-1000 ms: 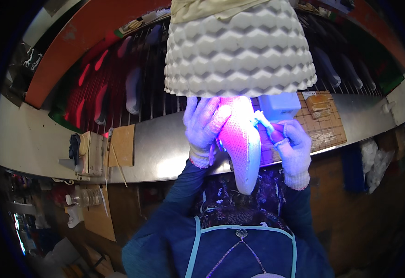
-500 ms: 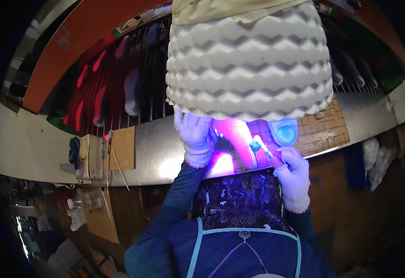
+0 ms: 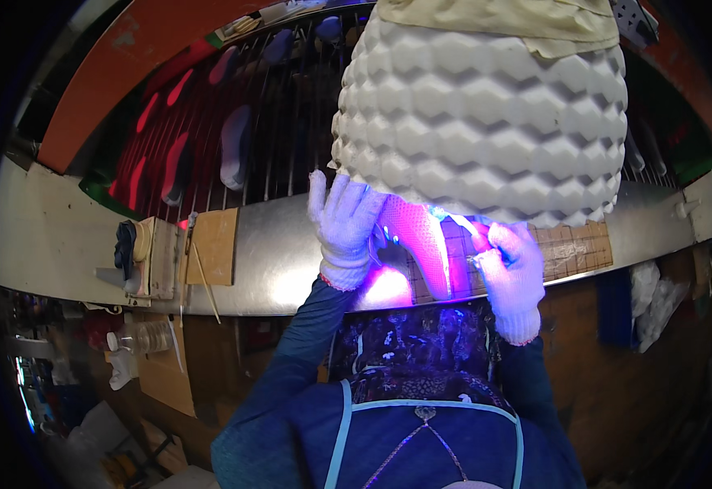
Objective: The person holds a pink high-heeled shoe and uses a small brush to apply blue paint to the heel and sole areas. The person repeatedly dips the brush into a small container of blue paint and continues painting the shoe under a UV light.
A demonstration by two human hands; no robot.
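Observation:
A shoe (image 3: pixel 423 244) glowing pink under violet light lies tilted at the middle of the metal bench (image 3: pixel 274 253), its upper end hidden behind a big white faceted lampshade (image 3: pixel 486 114). My left hand (image 3: pixel 341 226), in a white knit glove, grips the shoe's left side with fingers stretched upward. My right hand (image 3: pixel 515 273), also gloved, is closed around a thin brush-like tool (image 3: pixel 463 222) whose tip touches the shoe's right edge. A dark apron with light blue straps (image 3: pixel 421 424) fills the lower middle.
Behind the bench a wire rack (image 3: pixel 234 138) holds several shoe soles. Wooden blocks (image 3: pixel 209 244) and thin sticks sit at the left, with a plastic bottle (image 3: pixel 140 336) below them. A gridded mat (image 3: pixel 572 248) lies at the right, beside a white rag (image 3: pixel 649 297).
The shoe has gone from upright in front of me to tucked lower under the lampshade. Both hands followed it, and the shade now fills more of the view.

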